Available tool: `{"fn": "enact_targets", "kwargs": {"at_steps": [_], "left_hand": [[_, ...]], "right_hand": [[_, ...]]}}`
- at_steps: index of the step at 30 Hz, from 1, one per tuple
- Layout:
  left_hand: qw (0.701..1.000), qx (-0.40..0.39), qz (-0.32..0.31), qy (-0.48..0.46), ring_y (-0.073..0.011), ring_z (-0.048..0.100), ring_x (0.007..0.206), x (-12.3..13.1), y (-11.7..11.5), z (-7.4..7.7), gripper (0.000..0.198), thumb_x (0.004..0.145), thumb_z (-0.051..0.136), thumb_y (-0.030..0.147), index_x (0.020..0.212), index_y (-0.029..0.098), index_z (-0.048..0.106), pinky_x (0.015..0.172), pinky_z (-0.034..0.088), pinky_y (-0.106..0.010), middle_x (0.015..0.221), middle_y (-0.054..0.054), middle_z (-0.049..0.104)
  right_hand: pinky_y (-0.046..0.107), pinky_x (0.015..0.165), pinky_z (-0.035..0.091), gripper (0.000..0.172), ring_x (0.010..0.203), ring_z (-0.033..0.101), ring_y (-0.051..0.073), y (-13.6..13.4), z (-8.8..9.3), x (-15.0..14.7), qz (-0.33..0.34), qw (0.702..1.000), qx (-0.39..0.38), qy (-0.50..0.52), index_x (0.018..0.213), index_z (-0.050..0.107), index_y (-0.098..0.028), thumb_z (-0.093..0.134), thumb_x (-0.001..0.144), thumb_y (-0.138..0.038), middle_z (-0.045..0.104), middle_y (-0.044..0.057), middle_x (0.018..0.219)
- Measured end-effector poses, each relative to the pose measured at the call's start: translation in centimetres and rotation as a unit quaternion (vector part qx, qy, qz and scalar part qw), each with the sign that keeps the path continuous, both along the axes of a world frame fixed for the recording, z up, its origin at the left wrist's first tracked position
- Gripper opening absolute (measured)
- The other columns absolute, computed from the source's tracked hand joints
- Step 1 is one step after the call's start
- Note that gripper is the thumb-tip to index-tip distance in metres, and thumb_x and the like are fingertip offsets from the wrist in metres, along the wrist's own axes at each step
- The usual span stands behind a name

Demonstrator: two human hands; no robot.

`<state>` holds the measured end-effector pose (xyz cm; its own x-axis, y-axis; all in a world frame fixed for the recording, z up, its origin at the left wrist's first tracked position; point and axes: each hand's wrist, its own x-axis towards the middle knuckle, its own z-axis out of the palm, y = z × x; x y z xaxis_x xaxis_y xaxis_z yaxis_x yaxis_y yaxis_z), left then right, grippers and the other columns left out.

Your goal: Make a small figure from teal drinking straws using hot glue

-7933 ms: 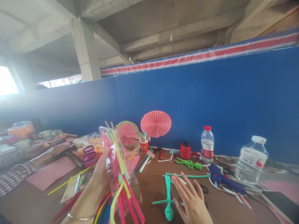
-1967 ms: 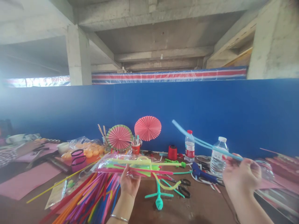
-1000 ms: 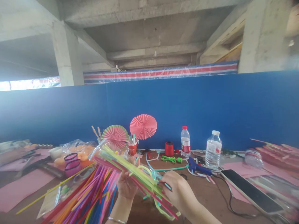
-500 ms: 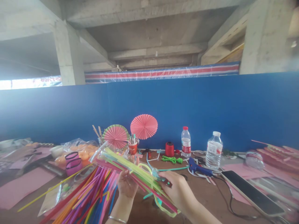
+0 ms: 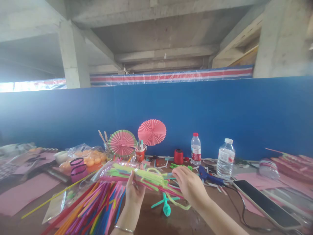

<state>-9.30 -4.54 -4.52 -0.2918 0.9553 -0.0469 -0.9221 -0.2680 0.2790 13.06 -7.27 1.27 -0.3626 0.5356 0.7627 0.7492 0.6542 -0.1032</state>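
A clear plastic bag of pipe cleaners (image 5: pixel 139 175), mostly yellow-green with some pink, lies across my left hand (image 5: pixel 135 191), whose thumb and fingers close round it. Some stems stick out of the bag's right end, and one yellow-green stem curls downward. At that end is my right hand (image 5: pixel 189 184), its fingers bent together; what they pinch is hidden, though a pale blue strip reaches toward them. On the table below the bag lies a teal shape (image 5: pixel 166 209) with a rounded end and crossing arms.
Loose coloured pipe cleaners (image 5: pixel 97 205) spread at the left. Pink paper fans (image 5: pixel 152 132) stand behind, near a red thread spool (image 5: pixel 178 156). Two water bottles (image 5: pixel 225 158), a blue glue gun (image 5: pixel 209 176) and a phone (image 5: pixel 266 204) are on the right.
The bag has turned flatter, its right end rising. My right hand has moved up and slightly right. The teal shape, partly covered before, shows more fully.
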Motion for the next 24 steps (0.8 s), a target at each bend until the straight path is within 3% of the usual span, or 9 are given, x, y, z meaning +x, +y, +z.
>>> {"fn": "enact_targets", "kwargs": {"at_steps": [3,7,10,14,16,19,21,24], "left_hand": [[1.000,0.007,-0.002,-0.007,-0.0174,0.068,0.057,0.0,-0.3,0.3,0.021,0.086,0.044,0.015,0.077,0.012,0.063,0.054,0.057,-0.027,0.062,-0.005,0.071],[1.000,0.019,-0.005,-0.015,-0.0160,0.067,0.053,0.0,-0.8,0.5,0.019,0.086,0.046,0.020,0.079,0.012,0.062,0.049,0.055,-0.025,0.059,-0.004,0.070],[0.999,0.025,-0.006,-0.019,-0.0162,0.067,0.054,0.0,-0.9,0.7,0.017,0.085,0.047,0.020,0.083,0.012,0.062,0.049,0.055,-0.025,0.059,-0.004,0.069],[0.999,0.028,-0.004,-0.022,-0.0153,0.066,0.050,-0.3,-0.9,0.7,0.018,0.085,0.047,0.019,0.081,0.012,0.062,0.045,0.053,-0.023,0.057,-0.004,0.069],[0.999,0.028,-0.001,-0.022,-0.0158,0.067,0.053,-0.3,-0.8,0.6,0.017,0.085,0.047,0.017,0.081,0.011,0.062,0.047,0.054,-0.023,0.058,-0.005,0.069],[0.999,0.029,0.004,-0.022,-0.0172,0.068,0.057,-0.3,-0.8,0.6,0.017,0.085,0.047,0.016,0.083,0.012,0.063,0.052,0.056,-0.026,0.063,-0.006,0.071],[0.999,0.031,0.004,-0.021,-0.0177,0.068,0.058,-0.2,-0.8,0.6,0.018,0.085,0.046,0.016,0.084,0.012,0.063,0.053,0.056,-0.027,0.064,-0.006,0.072],[0.999,0.033,0.001,-0.019,-0.0170,0.068,0.055,-0.1,-0.9,0.8,0.019,0.085,0.045,0.015,0.083,0.011,0.064,0.051,0.055,-0.025,0.062,-0.007,0.072]], "right_hand": [[0.025,0.064,0.040,0.020,0.069,0.053,0.016,0.2,1.0,0.7,0.011,1.000,0.016,0.001,0.080,0.056,-0.018,0.038,0.088,-0.016,0.059,0.003,0.073],[0.028,0.069,0.041,0.017,0.074,0.054,0.017,0.3,3.6,1.5,-0.003,0.998,0.036,0.048,0.083,0.057,-0.018,0.041,0.088,-0.019,0.060,0.004,0.077],[0.027,0.066,0.043,0.018,0.073,0.056,0.017,0.2,5.8,2.2,0.054,0.998,0.020,0.029,0.080,0.058,-0.019,0.041,0.087,-0.017,0.061,0.004,0.077],[0.024,0.062,0.045,0.015,0.066,0.058,0.014,-0.3,7.8,3.2,0.063,0.993,-0.016,0.102,0.081,0.060,-0.021,0.045,0.085,-0.021,0.063,0.002,0.074],[0.023,0.059,0.045,0.016,0.062,0.058,0.014,-0.5,8.6,4.1,0.063,0.991,-0.044,0.111,0.079,0.062,-0.021,0.047,0.083,-0.024,0.065,0.001,0.073],[0.024,0.050,0.043,0.018,0.053,0.055,0.013,-0.5,9.5,6.2,-0.002,0.978,-0.064,0.197,0.084,0.061,-0.020,0.046,0.082,-0.030,0.064,0.001,0.067],[0.023,0.044,0.040,0.019,0.045,0.050,0.011,-0.2,9.7,8.0,-0.002,0.979,-0.104,0.177,0.084,0.063,-0.021,0.049,0.080,-0.033,0.063,-0.001,0.063],[0.023,0.045,0.038,0.021,0.049,0.050,0.012,0.6,9.6,10.4,-0.028,0.969,-0.046,0.242,0.082,0.063,-0.020,0.050,0.079,-0.036,0.061,0.000,0.063]]}}
